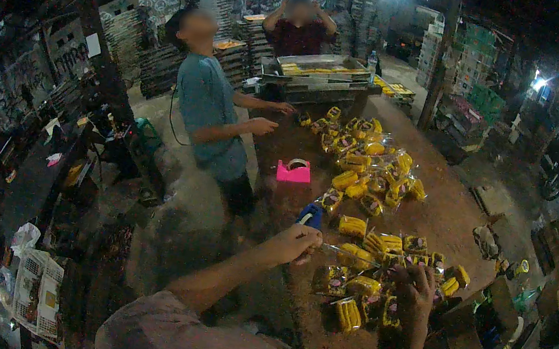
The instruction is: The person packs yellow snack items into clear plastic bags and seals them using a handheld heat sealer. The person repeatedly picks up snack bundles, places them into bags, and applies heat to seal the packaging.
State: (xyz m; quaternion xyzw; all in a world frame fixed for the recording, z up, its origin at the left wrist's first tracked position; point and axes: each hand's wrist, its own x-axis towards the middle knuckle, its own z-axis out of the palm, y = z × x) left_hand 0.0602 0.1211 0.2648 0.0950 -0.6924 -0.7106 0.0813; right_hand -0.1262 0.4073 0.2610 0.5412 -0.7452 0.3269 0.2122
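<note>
My left hand (302,241) is over the table's near left edge, with its fingers closed on the end of a clear plastic strip or wrapper (349,253) that stretches to the right. At the other side, my right hand (414,283) is above the clear-wrapped yellow packets (349,315), its fingers bent down; whether it grips the wrapper or a packet is unclear. Several more packets lie around both hands. Just beyond my left hand stands a blue tape dispenser (310,215). A pink tape dispenser (294,171) with a roll sits farther off.
A larger heap of wrapped yellow packets (361,160) covers the middle of the brown table (449,212). A co-worker in a teal shirt (208,103) stands at the left side; another person (299,32) is behind the stacked trays (322,80). An open cardboard box (473,337) stands at right.
</note>
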